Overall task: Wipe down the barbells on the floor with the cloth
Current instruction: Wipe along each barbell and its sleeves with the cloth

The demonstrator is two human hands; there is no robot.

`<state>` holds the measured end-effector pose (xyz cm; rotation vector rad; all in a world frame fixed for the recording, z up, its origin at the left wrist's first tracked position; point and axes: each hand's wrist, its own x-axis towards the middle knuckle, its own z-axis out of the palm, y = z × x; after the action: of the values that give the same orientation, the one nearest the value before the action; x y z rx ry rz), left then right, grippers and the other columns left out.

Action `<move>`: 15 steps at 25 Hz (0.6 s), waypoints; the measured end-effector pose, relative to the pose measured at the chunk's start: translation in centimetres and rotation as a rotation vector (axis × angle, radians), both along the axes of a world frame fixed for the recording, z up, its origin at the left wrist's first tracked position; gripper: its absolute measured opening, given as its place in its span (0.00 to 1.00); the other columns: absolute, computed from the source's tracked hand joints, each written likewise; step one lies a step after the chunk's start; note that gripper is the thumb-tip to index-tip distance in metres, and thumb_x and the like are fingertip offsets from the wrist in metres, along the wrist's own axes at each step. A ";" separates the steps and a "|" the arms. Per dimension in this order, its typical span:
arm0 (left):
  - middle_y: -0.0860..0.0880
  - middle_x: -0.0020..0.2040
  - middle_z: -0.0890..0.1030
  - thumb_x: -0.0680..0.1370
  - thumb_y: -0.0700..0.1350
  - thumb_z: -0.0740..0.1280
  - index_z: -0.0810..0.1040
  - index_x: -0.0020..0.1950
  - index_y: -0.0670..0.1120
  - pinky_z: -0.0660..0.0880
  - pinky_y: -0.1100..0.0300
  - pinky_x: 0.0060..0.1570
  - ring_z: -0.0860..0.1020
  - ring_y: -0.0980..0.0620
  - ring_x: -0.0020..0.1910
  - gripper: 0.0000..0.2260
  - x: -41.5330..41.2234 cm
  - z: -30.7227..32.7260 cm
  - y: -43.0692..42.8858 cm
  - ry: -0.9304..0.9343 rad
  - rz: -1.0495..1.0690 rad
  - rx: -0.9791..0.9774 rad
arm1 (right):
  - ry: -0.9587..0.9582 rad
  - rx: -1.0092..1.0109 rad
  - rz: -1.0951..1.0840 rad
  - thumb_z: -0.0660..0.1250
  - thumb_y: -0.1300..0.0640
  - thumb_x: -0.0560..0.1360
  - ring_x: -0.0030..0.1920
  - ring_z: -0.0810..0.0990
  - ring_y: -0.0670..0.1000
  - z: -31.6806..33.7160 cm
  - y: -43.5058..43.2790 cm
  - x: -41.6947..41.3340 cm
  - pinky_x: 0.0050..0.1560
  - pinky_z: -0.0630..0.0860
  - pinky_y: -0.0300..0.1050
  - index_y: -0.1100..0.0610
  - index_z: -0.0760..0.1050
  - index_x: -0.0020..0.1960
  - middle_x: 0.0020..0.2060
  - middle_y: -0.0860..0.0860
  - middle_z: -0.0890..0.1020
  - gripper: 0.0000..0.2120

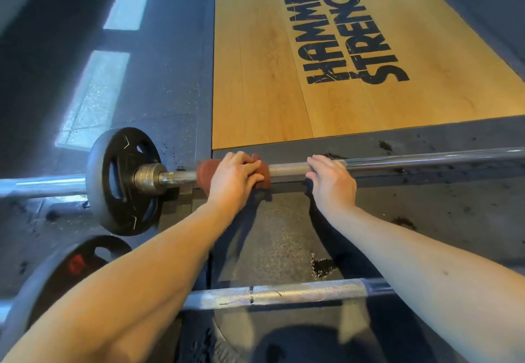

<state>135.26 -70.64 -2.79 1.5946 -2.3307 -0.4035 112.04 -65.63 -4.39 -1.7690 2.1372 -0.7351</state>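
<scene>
The left hand [235, 176] is gripping a rust-brown cloth [206, 173] around the shaft of the far barbell [287, 170], its fingers pressed together and curled over the top so the fabric is wrapping the steel rather than just lying on it. That wrap is probably letting one stroke clean all round the bar. The cloth is sitting near the bar's left end, just beside the collar and the black weight plate [119, 181].

The right hand [332, 181] is holding the bare shaft a little to the right, fingers close together and bending over its far side, thumb on the near side. It is likely steadying the bar so that it is not rolling under the rubbing.

The barbell is lying on the floor [284, 243] along the near edge of the wooden platform [270, 92]. The shaft is showing dull, knurled metal between the hands and smooth, shiny steel farther right. The floor is looking like dark speckled rubber, scuffed and marked with dark spots.

A near barbell [284, 294], also knurled, is lying parallel and closer to the person, with its own plate [65, 271] at the left; no cloth is touching it, so it is seemingly awaiting its turn.
</scene>
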 end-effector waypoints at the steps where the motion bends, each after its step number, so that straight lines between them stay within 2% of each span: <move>1: 0.47 0.62 0.77 0.83 0.47 0.65 0.80 0.68 0.47 0.70 0.51 0.64 0.71 0.47 0.60 0.14 -1.1 0.1 0.0 -0.019 -0.047 -0.009 | -0.001 -0.001 -0.007 0.68 0.59 0.81 0.67 0.76 0.56 0.0 0.1 0.2 0.62 0.75 0.54 0.56 0.80 0.68 0.67 0.51 0.80 0.15; 3: 0.47 0.64 0.76 0.84 0.48 0.62 0.78 0.70 0.49 0.71 0.49 0.63 0.72 0.45 0.62 0.15 -2.1 0.3 -0.4 -0.051 -0.099 -0.033 | -0.017 0.021 -0.026 0.66 0.58 0.82 0.69 0.73 0.54 0.1 0.1 0.4 0.64 0.73 0.53 0.55 0.78 0.70 0.69 0.49 0.78 0.17; 5: 0.49 0.64 0.77 0.83 0.52 0.61 0.77 0.71 0.52 0.71 0.48 0.63 0.73 0.46 0.62 0.17 0.4 0.5 -0.6 -0.106 -0.149 -0.059 | -0.025 0.043 -0.006 0.65 0.57 0.83 0.72 0.70 0.53 0.1 0.1 1.1 0.66 0.72 0.54 0.53 0.76 0.72 0.73 0.47 0.75 0.18; 9: 0.52 0.61 0.78 0.82 0.49 0.65 0.80 0.67 0.52 0.73 0.48 0.66 0.76 0.50 0.61 0.14 11.0 0.0 -0.3 -0.096 0.042 -0.080 | -0.068 0.047 0.032 0.64 0.54 0.83 0.74 0.69 0.51 -0.1 0.5 2.9 0.67 0.72 0.53 0.52 0.75 0.74 0.74 0.47 0.73 0.19; 11: 0.51 0.64 0.78 0.81 0.45 0.67 0.78 0.69 0.51 0.73 0.46 0.68 0.76 0.49 0.65 0.16 15.1 0.1 -0.1 -0.131 0.080 -0.012 | -0.075 0.045 0.022 0.64 0.56 0.83 0.73 0.70 0.51 -0.2 0.7 3.2 0.66 0.73 0.53 0.53 0.75 0.73 0.73 0.47 0.74 0.18; 13: 0.49 0.67 0.78 0.81 0.42 0.67 0.78 0.70 0.49 0.71 0.46 0.71 0.75 0.47 0.68 0.17 15.3 0.5 -0.4 -0.171 0.103 0.009 | -0.064 0.034 0.035 0.64 0.57 0.83 0.72 0.72 0.51 0.0 0.6 3.1 0.65 0.74 0.52 0.53 0.76 0.72 0.73 0.48 0.75 0.18; 15: 0.48 0.68 0.79 0.81 0.43 0.67 0.79 0.69 0.48 0.69 0.49 0.73 0.75 0.47 0.68 0.16 12.5 1.1 0.1 -0.127 0.132 -0.007 | -0.050 0.017 0.052 0.65 0.60 0.82 0.70 0.75 0.53 0.1 0.3 2.6 0.64 0.74 0.52 0.55 0.78 0.70 0.70 0.49 0.77 0.17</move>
<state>147.80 -70.55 -1.70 1.8070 -2.2964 -0.2715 114.67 -65.30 -4.33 -1.7711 2.0518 -0.7381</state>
